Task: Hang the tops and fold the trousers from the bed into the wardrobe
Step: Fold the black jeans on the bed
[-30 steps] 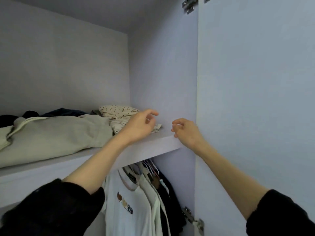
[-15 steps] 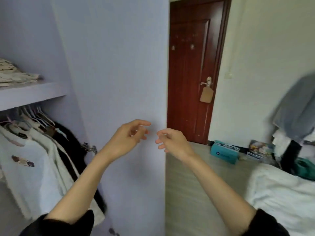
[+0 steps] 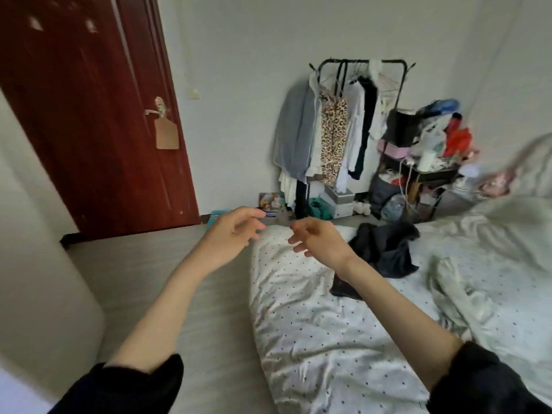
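**Dark garment waited on the bed, both hands free**

Dark garment [image 3: 385,249] lay crumpled on the dotted bed [image 3: 313,324], just beyond the right hand [image 3: 321,240]. Head view: the left hand [image 3: 231,231] hovered beside it, fingers of both loose, holding nothing. Fetching looked the step in hand; next, reach forward and grasp the cloth.

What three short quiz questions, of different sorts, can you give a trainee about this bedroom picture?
1. True or false: the left hand holds a garment.
2. What lies on the bed beyond the right hand? A) dark clothing B) a red towel C) a hanger
3. Fill in: a brown tag hangs from the door ____.

Key: 1 false; 2 A; 3 handle.
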The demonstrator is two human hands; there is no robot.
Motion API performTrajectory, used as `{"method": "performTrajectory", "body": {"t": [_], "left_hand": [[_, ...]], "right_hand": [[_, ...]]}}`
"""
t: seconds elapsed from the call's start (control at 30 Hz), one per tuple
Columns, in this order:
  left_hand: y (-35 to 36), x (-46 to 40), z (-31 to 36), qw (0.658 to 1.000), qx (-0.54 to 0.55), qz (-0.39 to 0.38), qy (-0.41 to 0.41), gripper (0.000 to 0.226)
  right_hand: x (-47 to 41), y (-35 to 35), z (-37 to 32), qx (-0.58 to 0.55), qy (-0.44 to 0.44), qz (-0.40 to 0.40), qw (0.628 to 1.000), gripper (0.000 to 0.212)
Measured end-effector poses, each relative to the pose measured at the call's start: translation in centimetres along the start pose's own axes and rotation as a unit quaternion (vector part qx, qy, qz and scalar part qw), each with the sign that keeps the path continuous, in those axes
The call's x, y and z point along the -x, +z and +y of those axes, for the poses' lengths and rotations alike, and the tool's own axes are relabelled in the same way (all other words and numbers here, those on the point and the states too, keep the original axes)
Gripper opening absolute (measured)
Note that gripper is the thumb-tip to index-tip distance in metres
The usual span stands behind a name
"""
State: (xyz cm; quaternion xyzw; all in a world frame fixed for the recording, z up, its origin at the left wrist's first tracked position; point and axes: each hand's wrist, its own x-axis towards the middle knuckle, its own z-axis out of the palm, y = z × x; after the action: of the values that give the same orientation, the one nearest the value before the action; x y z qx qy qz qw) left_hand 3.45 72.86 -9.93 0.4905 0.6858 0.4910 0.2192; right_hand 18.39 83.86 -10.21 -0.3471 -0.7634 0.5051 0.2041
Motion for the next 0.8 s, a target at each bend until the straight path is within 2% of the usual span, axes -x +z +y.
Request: {"method": "performTrajectory", "body": {"t": [0.13,0.27,0.43,0.6,0.8], "left_hand": [[5.5,-6.7,-1.3,0.997,0.005,-0.079,0.017,0.026],[11.5,-15.2,-4.4,0.987,0.004,-0.162,0.022,0.02],[18.0,-25.9,-9.8,0.967,-0.013,-0.255,-0.011,0.02],[23.5,-35.5,-15.6,0.943,-0.051,-0.326,-0.044,0.021],[31.1,-42.3,-22.0,0.911,-0.102,-0.396,-0.063,0.026]], "right_hand": [[-2.9,-4.9,4.6,-0.005,0.061,0.069,0.996,0.027],[-7.6,-9.1,9.3,-0.005,0.113,0.131,0.985,0.024],[-14.9,-13.2,14.9,-0.006,0.175,0.198,0.964,0.025],[-21.5,-16.2,21.5,0.011,0.272,0.224,0.936,0.024],[-29.5,-19.4,32.1,0.045,0.389,0.185,0.901,0.018]]}}
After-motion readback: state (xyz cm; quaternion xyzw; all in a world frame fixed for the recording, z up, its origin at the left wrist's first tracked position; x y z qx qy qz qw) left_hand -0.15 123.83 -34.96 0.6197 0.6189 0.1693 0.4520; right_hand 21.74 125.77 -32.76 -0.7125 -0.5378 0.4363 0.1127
